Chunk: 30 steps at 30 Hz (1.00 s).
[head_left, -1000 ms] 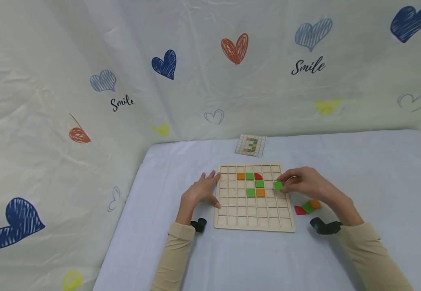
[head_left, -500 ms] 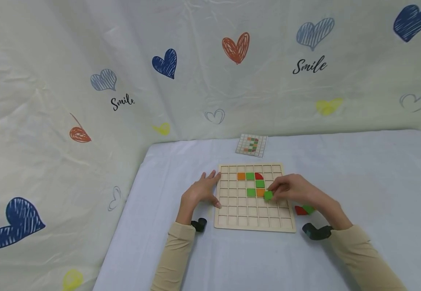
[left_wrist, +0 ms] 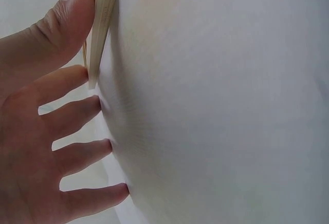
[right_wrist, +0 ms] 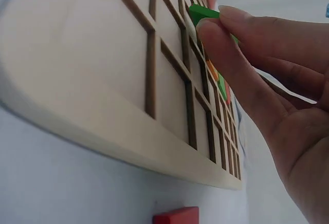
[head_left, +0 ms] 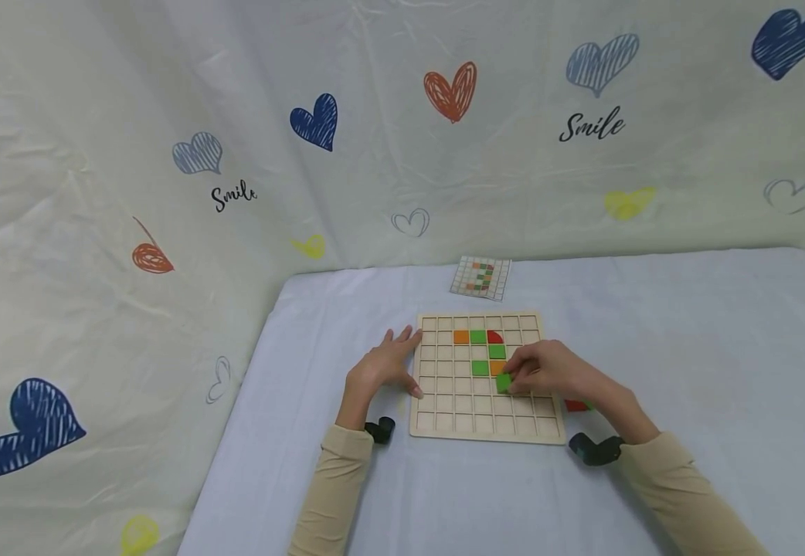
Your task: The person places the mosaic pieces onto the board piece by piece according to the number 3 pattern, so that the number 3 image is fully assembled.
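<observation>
My right grip pinches a green square tile; beneath it lies a pale wooden grid board, its edge touching my spread left grip.

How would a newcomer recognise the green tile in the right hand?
On the white table lies a wooden grid board. In the head view, find the green tile just below the lower orange tile. The right hand pinches it; its green neighbours lie unheld.
</observation>
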Each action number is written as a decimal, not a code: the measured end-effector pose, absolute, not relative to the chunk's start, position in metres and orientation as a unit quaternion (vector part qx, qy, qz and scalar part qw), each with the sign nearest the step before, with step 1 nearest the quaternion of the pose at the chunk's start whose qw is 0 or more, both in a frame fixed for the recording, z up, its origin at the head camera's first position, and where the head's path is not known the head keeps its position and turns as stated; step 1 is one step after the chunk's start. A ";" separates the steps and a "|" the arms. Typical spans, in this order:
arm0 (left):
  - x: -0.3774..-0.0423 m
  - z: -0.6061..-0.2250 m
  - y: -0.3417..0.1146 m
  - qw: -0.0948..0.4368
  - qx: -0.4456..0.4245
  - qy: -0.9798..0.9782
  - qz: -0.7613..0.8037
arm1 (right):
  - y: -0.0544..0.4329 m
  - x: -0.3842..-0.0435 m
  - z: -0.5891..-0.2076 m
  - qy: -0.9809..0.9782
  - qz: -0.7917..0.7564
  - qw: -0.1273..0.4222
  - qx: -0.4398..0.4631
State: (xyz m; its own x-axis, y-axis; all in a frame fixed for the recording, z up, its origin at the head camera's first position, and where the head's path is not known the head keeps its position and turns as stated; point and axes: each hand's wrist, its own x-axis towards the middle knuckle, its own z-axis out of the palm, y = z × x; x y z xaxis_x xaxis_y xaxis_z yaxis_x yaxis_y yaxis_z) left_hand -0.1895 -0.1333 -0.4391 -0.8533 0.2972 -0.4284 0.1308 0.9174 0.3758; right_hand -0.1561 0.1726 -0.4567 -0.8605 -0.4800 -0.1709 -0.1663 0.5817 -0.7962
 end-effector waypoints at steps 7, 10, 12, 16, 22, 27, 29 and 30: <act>-0.189 -0.439 -0.133 0.247 0.114 0.947 0.169 | 0.166 -0.153 -0.456 0.876 -0.408 0.171 -0.193; -0.189 -0.439 -0.133 0.247 0.116 0.947 0.168 | 0.164 -0.153 -0.455 0.883 -0.392 0.161 -0.199; -0.189 -0.438 -0.133 0.247 0.117 0.947 0.168 | 0.162 -0.152 -0.455 0.888 -0.381 0.153 -0.205; -0.188 -0.437 -0.132 0.250 0.114 0.946 0.170 | 0.160 -0.151 -0.457 0.894 -0.362 0.133 -0.229; -0.189 -0.437 -0.132 0.250 0.111 0.946 0.174 | 0.154 -0.149 -0.455 0.900 -0.330 0.106 -0.263; -0.189 -0.438 -0.133 0.248 0.113 0.946 0.175 | 0.153 -0.149 -0.453 0.904 -0.309 0.094 -0.281; -0.189 -0.438 -0.133 0.248 0.115 0.946 0.177 | 0.154 -0.149 -0.452 0.903 -0.313 0.098 -0.279; -0.189 -0.438 -0.133 0.248 0.114 0.946 0.177 | 0.155 -0.149 -0.452 0.902 -0.317 0.103 -0.275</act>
State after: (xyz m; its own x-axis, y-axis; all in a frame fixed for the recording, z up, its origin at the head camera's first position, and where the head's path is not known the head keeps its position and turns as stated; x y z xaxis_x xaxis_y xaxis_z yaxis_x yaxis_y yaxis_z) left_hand -0.1890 -0.1335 -0.4384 -0.8511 0.3033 -0.4286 0.1277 0.9113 0.3914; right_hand -0.1495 0.1552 -0.4516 -0.8274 -0.5614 -0.0112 -0.4306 0.6471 -0.6291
